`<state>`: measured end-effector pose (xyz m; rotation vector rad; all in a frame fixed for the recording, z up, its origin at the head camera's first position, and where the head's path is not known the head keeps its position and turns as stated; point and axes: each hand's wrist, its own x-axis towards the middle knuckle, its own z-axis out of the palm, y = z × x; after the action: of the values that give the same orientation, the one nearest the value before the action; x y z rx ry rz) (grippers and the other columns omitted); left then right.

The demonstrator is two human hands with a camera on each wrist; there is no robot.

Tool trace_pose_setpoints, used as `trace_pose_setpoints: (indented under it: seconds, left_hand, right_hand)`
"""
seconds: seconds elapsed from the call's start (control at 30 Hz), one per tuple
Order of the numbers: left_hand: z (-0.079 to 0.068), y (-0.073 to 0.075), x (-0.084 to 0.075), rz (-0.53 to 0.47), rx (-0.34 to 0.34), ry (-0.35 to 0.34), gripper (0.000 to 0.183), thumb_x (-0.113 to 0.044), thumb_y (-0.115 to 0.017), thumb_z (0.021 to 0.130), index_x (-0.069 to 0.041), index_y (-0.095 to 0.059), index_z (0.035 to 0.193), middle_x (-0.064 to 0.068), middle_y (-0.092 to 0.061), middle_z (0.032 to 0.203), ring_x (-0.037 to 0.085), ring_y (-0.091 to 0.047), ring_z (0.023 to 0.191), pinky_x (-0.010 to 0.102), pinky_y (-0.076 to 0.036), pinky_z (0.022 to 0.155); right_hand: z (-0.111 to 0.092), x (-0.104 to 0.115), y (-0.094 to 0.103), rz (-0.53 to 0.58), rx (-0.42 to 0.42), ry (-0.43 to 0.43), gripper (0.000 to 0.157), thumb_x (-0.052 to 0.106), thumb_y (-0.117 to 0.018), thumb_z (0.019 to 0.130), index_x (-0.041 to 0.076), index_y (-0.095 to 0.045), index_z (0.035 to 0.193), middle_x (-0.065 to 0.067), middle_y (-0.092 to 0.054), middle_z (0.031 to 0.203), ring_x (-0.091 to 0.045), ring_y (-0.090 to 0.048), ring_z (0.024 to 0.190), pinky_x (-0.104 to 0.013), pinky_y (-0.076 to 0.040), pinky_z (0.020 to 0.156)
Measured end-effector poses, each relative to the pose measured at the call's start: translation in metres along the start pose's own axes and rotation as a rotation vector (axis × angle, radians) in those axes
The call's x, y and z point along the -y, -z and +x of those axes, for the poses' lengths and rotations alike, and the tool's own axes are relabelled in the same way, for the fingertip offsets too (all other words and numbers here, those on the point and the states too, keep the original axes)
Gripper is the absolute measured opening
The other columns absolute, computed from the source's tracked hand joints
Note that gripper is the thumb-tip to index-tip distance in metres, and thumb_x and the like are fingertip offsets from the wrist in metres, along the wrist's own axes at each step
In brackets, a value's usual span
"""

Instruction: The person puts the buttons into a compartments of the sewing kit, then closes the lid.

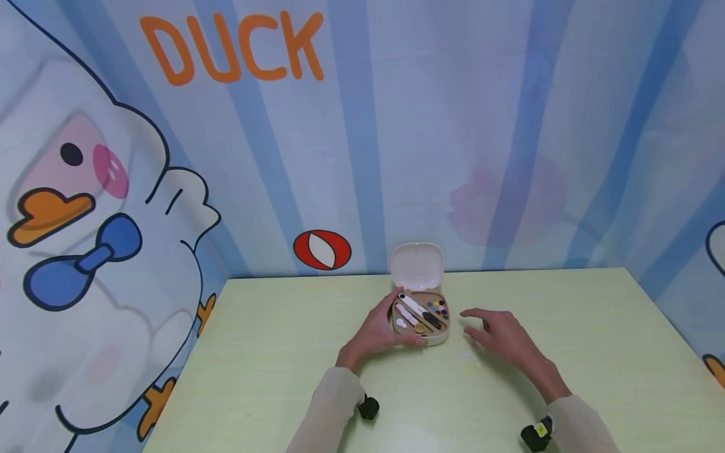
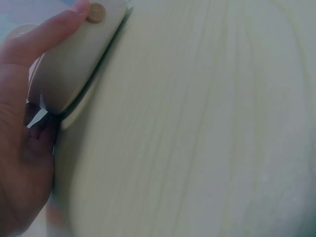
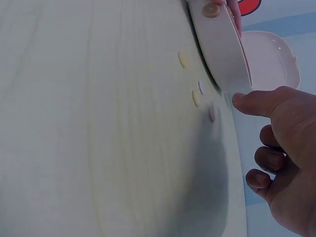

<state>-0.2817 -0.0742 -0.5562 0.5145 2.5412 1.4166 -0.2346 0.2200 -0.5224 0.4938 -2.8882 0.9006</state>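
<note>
A small white sewing kit case (image 1: pixel 436 338) stands on the table, its lid (image 1: pixel 418 267) raised at the back. Inside lie a white-and-black slim tool (image 1: pixel 419 309), a pink slim item (image 1: pixel 406 314), a round yellowish piece (image 1: pixel 420 328) and several coloured beads or pin heads (image 1: pixel 438 307). My left hand (image 1: pixel 378 326) grips the case from its left side, thumb along the front near a round brown button (image 2: pixel 96 13). To the right of the case hovers my right hand (image 1: pixel 504 336), index finger and thumb apart, other fingers loosely bent, holding nothing.
Small flat pieces lie on the table in front of the case: yellowish ones (image 3: pixel 183 59), a white one (image 3: pixel 201 87) and a pink one (image 3: pixel 212 114). The pale table (image 1: pixel 272 352) meets a blue striped cloth backdrop (image 1: pixel 408 126) at its back edge.
</note>
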Motion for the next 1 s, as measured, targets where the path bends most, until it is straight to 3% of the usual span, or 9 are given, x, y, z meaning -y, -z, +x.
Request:
trace_pose_setpoints:
  seconds: [0.3,0.7,0.87,1.0]
  left_hand:
    - [0.000,0.000,0.000,0.007,0.001,-0.001,0.119,-0.054,-0.093,0.072,-0.030,-0.024,0.166,-0.003,-0.032,0.167,0.022,-0.032,0.152,0.053,-0.032,0.120]
    - [0.001,0.000,-0.001,0.010,-0.003,0.001,0.120,-0.053,-0.094,0.071,-0.031,-0.024,0.166,-0.003,-0.033,0.167,0.022,-0.032,0.151,0.053,-0.033,0.120]
    - [0.001,0.000,0.000,0.007,-0.002,0.006,0.120,-0.053,-0.094,0.071,-0.032,-0.024,0.166,-0.003,-0.033,0.167,0.022,-0.032,0.151,0.053,-0.033,0.120]
    - [0.001,0.000,0.000,0.001,-0.004,0.006,0.120,-0.053,-0.094,0.071,-0.032,-0.024,0.166,-0.003,-0.033,0.167,0.022,-0.033,0.151,0.054,-0.033,0.120]
  right_hand:
    - [-0.014,-0.009,-0.002,0.044,0.026,0.075,0.024,0.013,-0.076,0.095,0.004,-0.078,0.117,0.011,-0.035,0.056,-0.002,-0.025,0.055,-0.024,-0.027,0.053]
    - [-0.028,-0.017,-0.005,0.065,0.071,0.066,0.020,0.014,-0.074,0.097,0.009,-0.080,0.115,0.012,-0.046,0.059,-0.002,-0.033,0.057,-0.024,-0.032,0.055]
    - [-0.029,-0.017,-0.005,0.082,0.048,0.096,0.015,0.009,-0.076,0.094,0.010,-0.082,0.108,0.013,-0.066,0.075,-0.001,-0.036,0.059,-0.024,-0.036,0.058]
    - [-0.029,-0.017,-0.005,0.080,0.040,0.095,0.014,0.006,-0.076,0.093,0.011,-0.082,0.105,0.015,-0.060,0.069,-0.001,-0.036,0.058,-0.023,-0.036,0.058]
